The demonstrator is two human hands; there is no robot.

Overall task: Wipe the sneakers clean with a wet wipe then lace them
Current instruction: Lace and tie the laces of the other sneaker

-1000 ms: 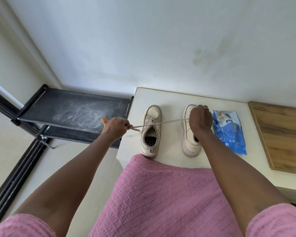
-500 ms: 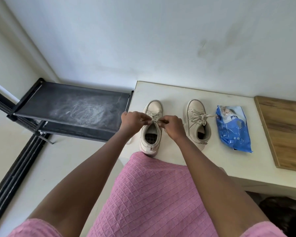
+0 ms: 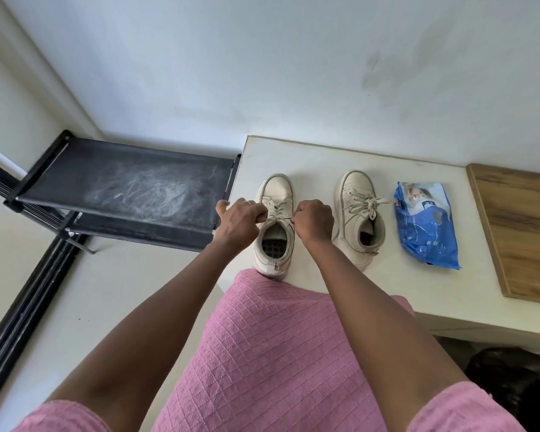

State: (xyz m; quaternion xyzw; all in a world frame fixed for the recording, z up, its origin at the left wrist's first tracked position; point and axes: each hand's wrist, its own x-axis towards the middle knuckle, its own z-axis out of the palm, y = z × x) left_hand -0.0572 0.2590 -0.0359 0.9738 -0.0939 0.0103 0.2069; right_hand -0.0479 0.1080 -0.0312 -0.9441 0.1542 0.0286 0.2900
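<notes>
My left hand [image 3: 240, 224] pinches one end of the lace [image 3: 278, 217] just left of the left sneaker [image 3: 276, 191], which stands on the table [image 3: 325, 157]. My right hand [image 3: 314, 221] pinches the other end just right of it. I think I am lacing this shoe, and next the ends need crossing and knotting, like on the tied sneaker [image 3: 359, 219] further right.

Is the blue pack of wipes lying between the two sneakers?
No, the blue pack of wipes lies to the right of the right sneaker, outside the pair.
</notes>
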